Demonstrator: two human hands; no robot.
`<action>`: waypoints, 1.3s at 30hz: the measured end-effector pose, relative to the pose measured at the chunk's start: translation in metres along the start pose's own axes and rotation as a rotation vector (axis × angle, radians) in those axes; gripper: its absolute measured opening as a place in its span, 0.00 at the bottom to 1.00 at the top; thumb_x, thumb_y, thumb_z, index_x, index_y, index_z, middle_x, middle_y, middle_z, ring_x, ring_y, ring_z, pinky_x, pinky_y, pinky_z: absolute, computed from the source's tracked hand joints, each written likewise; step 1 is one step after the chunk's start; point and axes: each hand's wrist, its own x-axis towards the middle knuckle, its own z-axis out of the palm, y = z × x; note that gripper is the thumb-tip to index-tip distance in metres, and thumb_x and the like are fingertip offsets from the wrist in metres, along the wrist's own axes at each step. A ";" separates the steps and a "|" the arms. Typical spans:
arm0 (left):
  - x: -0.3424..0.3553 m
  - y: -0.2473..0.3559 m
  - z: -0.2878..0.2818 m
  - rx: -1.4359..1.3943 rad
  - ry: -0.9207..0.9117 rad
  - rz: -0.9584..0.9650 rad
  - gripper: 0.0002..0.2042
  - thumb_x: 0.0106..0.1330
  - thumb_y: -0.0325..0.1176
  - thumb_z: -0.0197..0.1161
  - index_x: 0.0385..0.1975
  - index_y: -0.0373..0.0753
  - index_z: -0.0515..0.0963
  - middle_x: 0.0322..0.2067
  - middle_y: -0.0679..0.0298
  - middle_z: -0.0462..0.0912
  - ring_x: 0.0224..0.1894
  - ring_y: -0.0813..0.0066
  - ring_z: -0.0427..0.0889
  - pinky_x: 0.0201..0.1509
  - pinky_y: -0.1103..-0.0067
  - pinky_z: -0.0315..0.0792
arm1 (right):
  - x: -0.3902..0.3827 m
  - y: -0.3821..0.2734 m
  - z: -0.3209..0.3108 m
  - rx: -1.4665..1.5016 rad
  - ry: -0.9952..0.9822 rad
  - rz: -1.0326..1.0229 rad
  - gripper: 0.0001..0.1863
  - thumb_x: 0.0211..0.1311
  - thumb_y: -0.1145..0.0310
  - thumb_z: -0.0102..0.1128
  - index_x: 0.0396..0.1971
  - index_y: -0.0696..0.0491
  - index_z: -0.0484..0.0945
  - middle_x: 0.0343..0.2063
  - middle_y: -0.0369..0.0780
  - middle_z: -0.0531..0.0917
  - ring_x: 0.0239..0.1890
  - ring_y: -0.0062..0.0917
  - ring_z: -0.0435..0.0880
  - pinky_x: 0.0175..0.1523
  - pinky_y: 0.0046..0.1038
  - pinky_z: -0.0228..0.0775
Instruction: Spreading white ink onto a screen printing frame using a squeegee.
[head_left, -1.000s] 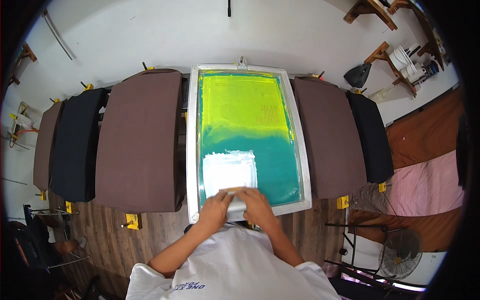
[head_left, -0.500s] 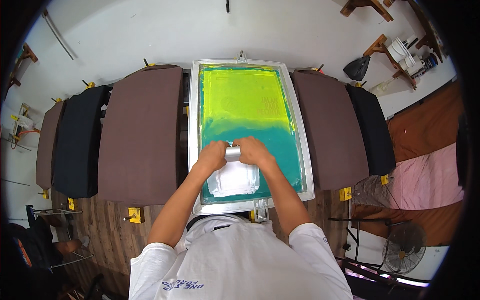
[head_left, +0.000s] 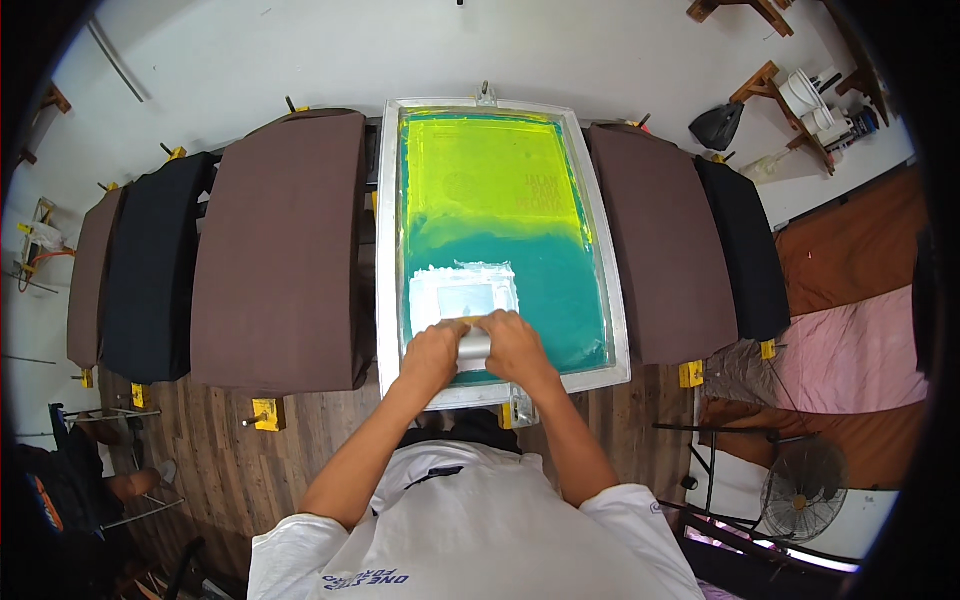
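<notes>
The squeegee (head_left: 476, 346) rests at the near, left part of the teal screen (head_left: 555, 285), just short of the near bar of its metal frame (head_left: 590, 381). The left hand (head_left: 433, 355) and right hand (head_left: 513, 343) are both closed around its handle, fingers curled over the far side; the fingertips are mostly hidden. Just beyond lies a patch of white paint (head_left: 425, 292), with a thin greyish rectangle inside it and a thick ragged far edge. Farther off, yellow-green colour covers the screen's far half. Brown cloth-covered boards stand left (head_left: 280, 250) and right (head_left: 665, 250).

If one hand pressed harder than the other, the paint could be left streaky; dragging too far might knock the squeegee against the near bar or smear paint onto it.

Compared with half a second ago, both hands and the squeegee are nearer the person, and the greyish rectangle, hidden then, now shows.
</notes>
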 end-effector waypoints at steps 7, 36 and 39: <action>-0.045 0.024 -0.002 0.026 -0.063 0.014 0.18 0.53 0.19 0.60 0.46 0.37 0.80 0.39 0.49 0.84 0.37 0.50 0.85 0.41 0.64 0.79 | -0.049 -0.015 0.001 0.011 -0.070 0.054 0.22 0.41 0.81 0.60 0.42 0.56 0.82 0.41 0.46 0.82 0.48 0.44 0.78 0.55 0.39 0.72; 0.029 -0.007 -0.028 0.133 -0.057 0.083 0.15 0.51 0.23 0.61 0.39 0.42 0.84 0.30 0.51 0.85 0.35 0.51 0.85 0.43 0.63 0.78 | 0.032 0.001 -0.023 -0.127 -0.059 -0.064 0.17 0.46 0.77 0.59 0.39 0.48 0.83 0.34 0.47 0.84 0.40 0.44 0.83 0.44 0.44 0.75; 0.070 -0.021 -0.032 0.109 -0.079 0.032 0.18 0.49 0.21 0.63 0.41 0.41 0.83 0.34 0.48 0.84 0.39 0.49 0.84 0.47 0.62 0.78 | 0.076 0.006 -0.035 -0.095 -0.152 0.021 0.20 0.42 0.77 0.61 0.40 0.50 0.83 0.36 0.47 0.85 0.41 0.43 0.84 0.46 0.42 0.76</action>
